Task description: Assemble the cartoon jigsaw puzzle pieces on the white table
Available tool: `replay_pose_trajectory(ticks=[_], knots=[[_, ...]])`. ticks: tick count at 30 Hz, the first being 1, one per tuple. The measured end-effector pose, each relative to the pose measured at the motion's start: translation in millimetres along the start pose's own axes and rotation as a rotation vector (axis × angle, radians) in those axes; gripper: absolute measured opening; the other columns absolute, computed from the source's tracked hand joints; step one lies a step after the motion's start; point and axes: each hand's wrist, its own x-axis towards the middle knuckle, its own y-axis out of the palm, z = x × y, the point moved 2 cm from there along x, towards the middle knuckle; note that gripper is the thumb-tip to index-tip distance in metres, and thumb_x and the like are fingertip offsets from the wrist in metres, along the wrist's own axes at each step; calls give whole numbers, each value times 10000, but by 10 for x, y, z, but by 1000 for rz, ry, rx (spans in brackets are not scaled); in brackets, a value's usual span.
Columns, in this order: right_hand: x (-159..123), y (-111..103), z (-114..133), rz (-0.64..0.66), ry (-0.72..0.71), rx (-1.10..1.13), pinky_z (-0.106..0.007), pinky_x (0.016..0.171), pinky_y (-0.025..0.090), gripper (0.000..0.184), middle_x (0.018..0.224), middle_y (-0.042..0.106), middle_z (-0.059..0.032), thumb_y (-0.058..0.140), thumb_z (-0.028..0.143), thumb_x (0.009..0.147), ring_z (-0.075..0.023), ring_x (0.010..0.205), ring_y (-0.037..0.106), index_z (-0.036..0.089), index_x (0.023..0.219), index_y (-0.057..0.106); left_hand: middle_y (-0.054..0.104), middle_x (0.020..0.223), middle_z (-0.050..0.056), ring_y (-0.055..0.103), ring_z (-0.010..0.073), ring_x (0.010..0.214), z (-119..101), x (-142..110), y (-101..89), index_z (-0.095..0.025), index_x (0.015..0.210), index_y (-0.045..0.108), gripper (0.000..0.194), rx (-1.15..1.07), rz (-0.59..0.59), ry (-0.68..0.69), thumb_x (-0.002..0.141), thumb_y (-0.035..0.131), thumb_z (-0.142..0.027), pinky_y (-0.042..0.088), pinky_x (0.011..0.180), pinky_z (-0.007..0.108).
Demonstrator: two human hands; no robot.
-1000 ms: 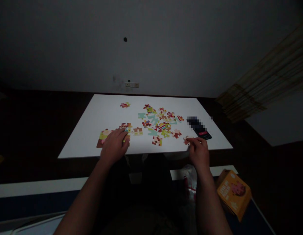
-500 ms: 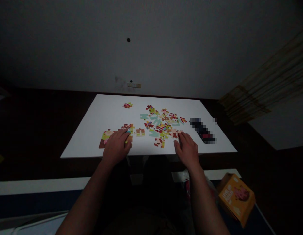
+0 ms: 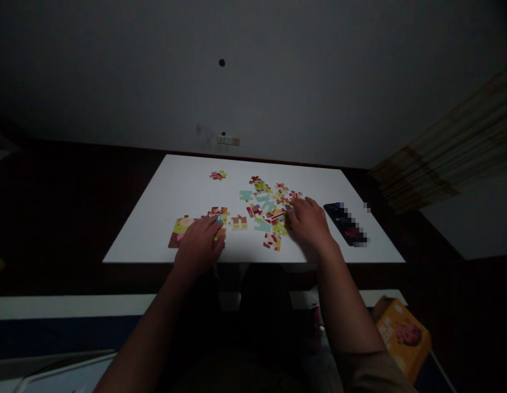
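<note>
My left hand (image 3: 201,240) lies flat, fingers spread, over a joined section of jigsaw puzzle (image 3: 175,236) at the table's front left. That section shows green, brown and pink, and the hand covers part of it. Just right of it lies a brown-and-cream puzzle piece (image 3: 239,222). My right hand (image 3: 310,222) rests on the right side of a loose pile of puzzle pieces (image 3: 266,204), fingers bent a little and apart, hiding some pieces. At the pile's near edge is a piece with a brown-and-cream print (image 3: 271,241).
The white table (image 3: 147,202) stands near a grey wall. A few pieces (image 3: 218,175) lie at its far left. A dark phone (image 3: 339,218), partly pixelated, lies right of my right hand. An orange box (image 3: 405,338) sits on the bench at lower right.
My right hand has moved forward from the pile's near right edge onto its right side. My left hand stays on the joined section. The view has shifted slightly.
</note>
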Motion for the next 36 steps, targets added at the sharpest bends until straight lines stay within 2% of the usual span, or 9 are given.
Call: replay_pose_trajectory(ticks=[3,6,11,13,16,20,24,33,36], knots=[[475,-13,-64,114,2,-50,-590,1196,501,492,1509,723,-205,411,280,1118,-415,1434,622,188,1443,769,730,1531,161,696,384,1421,-8,-5,-5,-232,1307,777,320,1,1,-8,1073,567,-288,542,1253,660],[884,72,-153,182,26,-74,-538,1157,518,485,1533,689,-228,477,228,1075,-397,1392,641,174,1471,753,736,1516,167,694,377,1422,-12,-9,-8,-224,1313,772,311,0,1,-11,1079,575,-276,541,1258,651],[1222,365,-284,106,80,-17,-517,1222,470,552,1526,640,-271,434,384,1134,-400,1484,561,131,1551,692,747,1486,159,696,360,1413,-18,-12,-10,-237,1291,775,284,-26,-22,-9,1089,577,-261,552,1251,636],[1245,457,-299,76,90,-6,-565,1221,465,566,1457,671,-268,454,459,1129,-431,1478,549,148,1516,726,746,1484,155,693,359,1415,-27,-8,-17,-238,1286,774,277,-39,-36,-11,1093,576,-264,554,1249,639],[1213,487,-218,-13,47,9,-613,1204,470,606,1556,619,-260,460,514,1122,-455,1459,548,173,1560,705,747,1475,149,698,356,1401,-41,9,-31,-245,1276,765,262,-45,-42,-6,1105,568,-278,564,1238,640],[1126,480,84,6,-247,50,-645,1246,439,616,1709,556,-171,524,550,1108,-463,1528,487,244,1630,641,740,1475,159,701,365,1385,-40,31,-35,-249,1280,743,247,-44,-38,4,1117,565,-299,584,1211,656],[1079,537,276,83,-413,106,-667,1278,410,542,1637,644,-123,649,532,1061,-456,1491,532,305,1552,688,736,1485,155,699,361,1390,-35,30,-32,-257,1291,732,239,-52,-45,6,1116,575,-297,587,1206,662],[1033,466,88,51,-355,332,-558,1072,567,147,1136,779,-114,729,294,910,-352,1140,685,288,1053,762,732,1490,155,700,373,1391,-24,29,-24,-265,1302,718,238,-56,-48,14,1096,601,-290,584,1206,684],[1012,443,137,8,-292,314,-558,1096,555,173,1213,781,-130,671,348,993,-364,1202,672,285,1120,771,738,1479,157,708,377,1372,-22,35,-19,-264,1299,721,241,-54,-49,8,1098,593,-293,596,1186,690]])
